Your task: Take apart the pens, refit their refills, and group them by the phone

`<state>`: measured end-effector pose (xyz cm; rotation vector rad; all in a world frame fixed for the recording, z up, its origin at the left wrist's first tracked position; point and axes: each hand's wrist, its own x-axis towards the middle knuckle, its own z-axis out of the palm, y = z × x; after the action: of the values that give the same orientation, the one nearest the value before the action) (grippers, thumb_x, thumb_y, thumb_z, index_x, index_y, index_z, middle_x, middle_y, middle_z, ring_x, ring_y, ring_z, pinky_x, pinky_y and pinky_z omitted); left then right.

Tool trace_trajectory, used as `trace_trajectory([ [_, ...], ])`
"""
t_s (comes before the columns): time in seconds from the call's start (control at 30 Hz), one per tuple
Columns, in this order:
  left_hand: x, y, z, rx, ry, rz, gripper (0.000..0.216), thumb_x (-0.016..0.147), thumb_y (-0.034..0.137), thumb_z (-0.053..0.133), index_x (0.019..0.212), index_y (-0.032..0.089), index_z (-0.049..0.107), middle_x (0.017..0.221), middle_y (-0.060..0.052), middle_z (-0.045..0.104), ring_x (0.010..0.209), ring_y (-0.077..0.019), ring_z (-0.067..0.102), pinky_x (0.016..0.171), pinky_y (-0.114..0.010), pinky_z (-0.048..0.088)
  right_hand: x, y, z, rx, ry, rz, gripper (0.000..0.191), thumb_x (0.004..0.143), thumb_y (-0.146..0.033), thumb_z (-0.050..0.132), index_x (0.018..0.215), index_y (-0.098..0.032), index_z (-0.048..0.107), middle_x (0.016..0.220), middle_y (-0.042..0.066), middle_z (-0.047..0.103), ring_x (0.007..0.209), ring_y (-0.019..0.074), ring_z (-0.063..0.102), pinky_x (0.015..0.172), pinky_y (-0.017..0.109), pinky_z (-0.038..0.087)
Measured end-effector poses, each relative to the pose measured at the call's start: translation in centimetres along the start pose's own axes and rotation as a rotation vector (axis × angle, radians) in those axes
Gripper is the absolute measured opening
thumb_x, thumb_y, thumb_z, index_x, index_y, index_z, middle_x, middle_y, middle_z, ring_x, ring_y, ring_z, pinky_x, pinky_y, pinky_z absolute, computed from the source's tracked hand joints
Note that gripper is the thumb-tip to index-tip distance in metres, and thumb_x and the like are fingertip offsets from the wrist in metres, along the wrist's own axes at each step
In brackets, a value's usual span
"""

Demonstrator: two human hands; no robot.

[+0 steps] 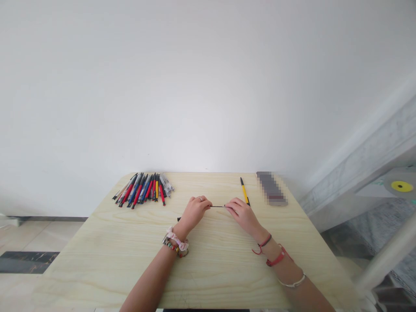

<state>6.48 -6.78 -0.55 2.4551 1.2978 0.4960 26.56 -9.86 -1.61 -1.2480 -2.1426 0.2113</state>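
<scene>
Our left hand [194, 211] and right hand [243, 213] pinch a thin dark rod [217, 206] between them, pens [143, 189] piled far left.

Red, blue, black and yellow pens [141, 191] brighten a pale, wood-grained table [211, 268] against a white wall [208, 86], with a yellow-and-black pen [244, 188], a dark rod [216, 206] and a pale pink scrunchie [178, 239].

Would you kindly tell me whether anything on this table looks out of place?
Nothing looks spilled. Slightly odd: one yellow pen lies at right, apart from the pile of pens at left. The thin dark rod between the left hand and right hand looks straight. The dark object at far right is pixelated, so its condition is unclear.
</scene>
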Motion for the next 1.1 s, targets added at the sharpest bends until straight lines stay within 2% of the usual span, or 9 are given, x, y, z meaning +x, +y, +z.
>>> trace_trajectory([
  [0.13, -0.1, 0.5, 0.0, -0.026, 0.007, 0.034, 0.018, 0.081, 0.023, 0.043, 0.084, 0.022, 0.06, 0.086, -0.002, 0.06, 0.081, -0.0134, 0.053, 0.074, -0.027, 0.033, 0.0, -0.2, 0.2, 0.048, 0.005, -0.033, 0.017, 0.081, -0.02, 0.042, 0.084, -0.02, 0.058, 0.08, 0.004, 0.056, 0.074, 0.0143, 0.053, 0.067, 0.028, 0.046],
  [0.43, 0.0, 0.2, 1.1, -0.142, 0.087, 0.108, 0.015, 0.079, 0.02, 0.046, 0.083, 0.021, 0.061, 0.08, -0.001, 0.061, 0.075, -0.0128, 0.054, 0.071, -0.026, 0.036, 0.1, -0.8, 0.5, 0.184, 0.158, -0.013, 0.015, 0.078, -0.021, 0.047, 0.091, -0.02, 0.054, 0.072, 0.003, 0.056, 0.06, 0.0128, 0.053, 0.052, 0.025, 0.046],
  [0.63, -0.1, 0.0, 1.1, -0.196, 0.114, 0.127, 0.015, 0.078, 0.02, 0.046, 0.082, 0.02, 0.061, 0.077, -0.001, 0.06, 0.072, -0.012, 0.054, 0.07, -0.024, 0.039, 0.2, -0.7, 0.0, 0.181, 0.134, 0.011, 0.018, 0.078, -0.025, 0.049, 0.095, -0.02, 0.052, 0.08, 0.004, 0.056, 0.061, 0.013, 0.052, 0.05, 0.025, 0.045],
  [0.73, -0.1, -0.1, 0.8, -0.199, 0.146, 0.091, 0.015, 0.078, 0.02, 0.047, 0.081, 0.019, 0.061, 0.076, -0.002, 0.06, 0.071, -0.0121, 0.054, 0.069, -0.024, 0.039, 0.3, 0.0, -0.4, 0.07, 0.139, 0.042, 0.021, 0.079, -0.027, 0.046, 0.098, -0.021, 0.051, 0.089, 0.006, 0.055, 0.074, 0.0166, 0.054, 0.059, 0.029, 0.047],
  [0.83, -0.1, -0.5, 0.5, -0.193, 0.172, 0.043, 0.014, 0.077, 0.018, 0.047, 0.08, 0.019, 0.062, 0.076, -0.002, 0.06, 0.07, -0.012, 0.054, 0.068, -0.023, 0.04, 0.2, 1.0, -0.5, -0.135, 0.092, 0.046, 0.015, 0.077, -0.023, 0.049, 0.091, -0.019, 0.055, 0.089, 0.007, 0.054, 0.085, 0.0205, 0.051, 0.072, 0.035, 0.044],
  [0.97, -0.1, -1.2, 0.5, -0.153, 0.181, -0.008, 0.015, 0.077, 0.017, 0.047, 0.08, 0.019, 0.062, 0.079, -0.002, 0.061, 0.072, -0.0129, 0.055, 0.069, -0.024, 0.04, -0.1, 1.9, 0.0, -0.349, -0.058, 0.044, 0.002, 0.072, -0.018, 0.055, 0.072, -0.017, 0.057, 0.078, 0.007, 0.056, 0.077, 0.0202, 0.051, 0.065, 0.034, 0.041],
  [1.1, -0.1, -1.7, 0.7, -0.093, 0.171, -0.04, 0.016, 0.077, 0.018, 0.046, 0.08, 0.02, 0.062, 0.081, -0.002, 0.061, 0.074, -0.0137, 0.055, 0.071, -0.026, 0.039, -0.1, 2.0, 0.3, -0.391, -0.101, 0.046, 0.004, 0.071, -0.014, 0.057, 0.068, -0.017, 0.057, 0.074, 0.005, 0.057, 0.074, 0.0191, 0.051, 0.065, 0.032, 0.04],
])
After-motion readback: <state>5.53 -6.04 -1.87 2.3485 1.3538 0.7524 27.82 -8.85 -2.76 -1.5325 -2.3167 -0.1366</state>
